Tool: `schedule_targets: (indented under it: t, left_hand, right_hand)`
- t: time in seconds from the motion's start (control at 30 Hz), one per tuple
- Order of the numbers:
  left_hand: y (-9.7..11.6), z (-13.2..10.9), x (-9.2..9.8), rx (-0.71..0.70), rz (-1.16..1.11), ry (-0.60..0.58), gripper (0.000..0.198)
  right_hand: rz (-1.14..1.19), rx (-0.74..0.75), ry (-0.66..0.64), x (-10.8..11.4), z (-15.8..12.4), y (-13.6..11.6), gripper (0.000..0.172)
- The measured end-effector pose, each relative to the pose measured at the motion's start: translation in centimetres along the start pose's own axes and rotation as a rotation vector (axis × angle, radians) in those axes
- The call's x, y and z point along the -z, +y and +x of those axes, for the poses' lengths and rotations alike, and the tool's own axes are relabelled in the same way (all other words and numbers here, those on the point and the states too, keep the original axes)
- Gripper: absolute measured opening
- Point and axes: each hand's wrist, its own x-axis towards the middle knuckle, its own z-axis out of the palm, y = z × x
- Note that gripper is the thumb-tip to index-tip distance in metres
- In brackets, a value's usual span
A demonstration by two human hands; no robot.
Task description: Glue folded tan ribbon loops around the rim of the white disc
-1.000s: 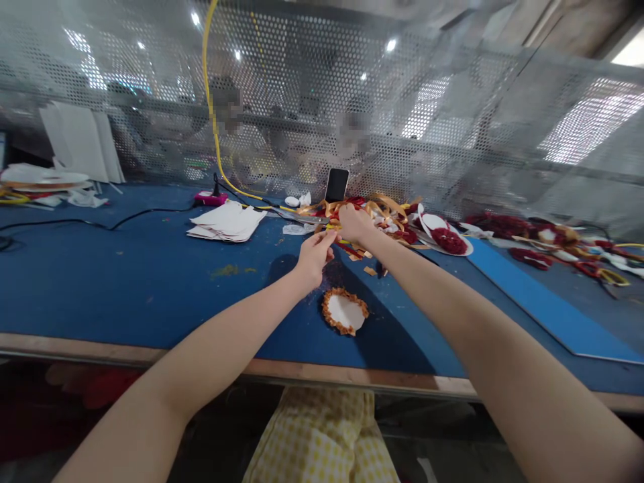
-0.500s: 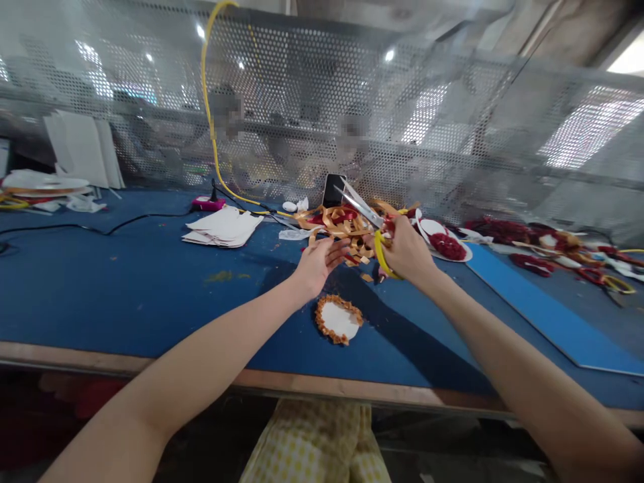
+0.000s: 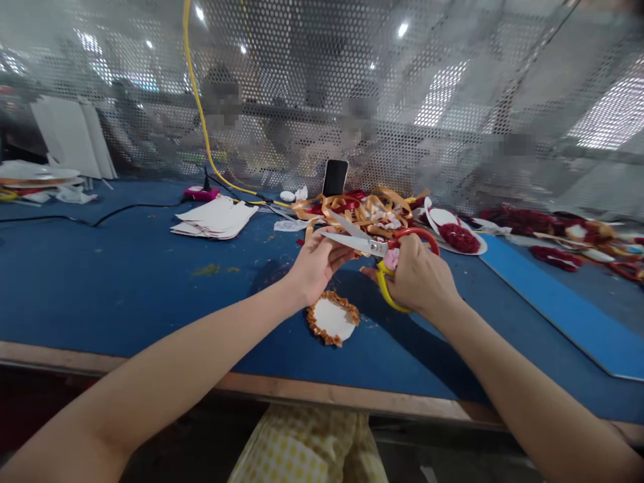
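My right hand (image 3: 420, 278) grips scissors (image 3: 375, 247) with a red and a yellow handle loop, blades apart and pointing left. My left hand (image 3: 316, 261) is closed in a pinch at the blade tips, holding a strip of orange ribbon (image 3: 310, 228) that trails from the ribbon pile (image 3: 369, 204) behind. On the blue table (image 3: 125, 282) just below my hands lies a white disc edged with orange ruffled ribbon (image 3: 332, 317).
A black phone (image 3: 335, 177) leans against the perforated metal screen (image 3: 402, 100). White paper sheets (image 3: 214, 219) lie to the left, near a pink device (image 3: 200, 194) with a yellow cable (image 3: 198, 100). Plates with red trim (image 3: 455, 235) and more scraps lie to the right. A blue mat (image 3: 558, 302) sits at right.
My right hand picked up the scissors from the ribbon pile and brought them toward me, blades now level at my left hand's ribbon. The view shifted slightly downward.
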Motion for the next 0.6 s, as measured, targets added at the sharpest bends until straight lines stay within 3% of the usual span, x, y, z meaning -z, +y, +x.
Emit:
schedule_targets:
  t: [0.33,0.6]
  left_hand:
    - [-0.3,-0.5,-0.1,0.008,0.001,0.002,0.011]
    - [-0.6,-0.3,0.1,0.022,-0.022,-0.011,0.009]
  right_hand:
    - [-0.042,-0.037,0.021,0.1,-0.2,-0.7,0.053]
    - [-0.038,-0.088,-0.040,0.2,-0.2,-1.1,0.047]
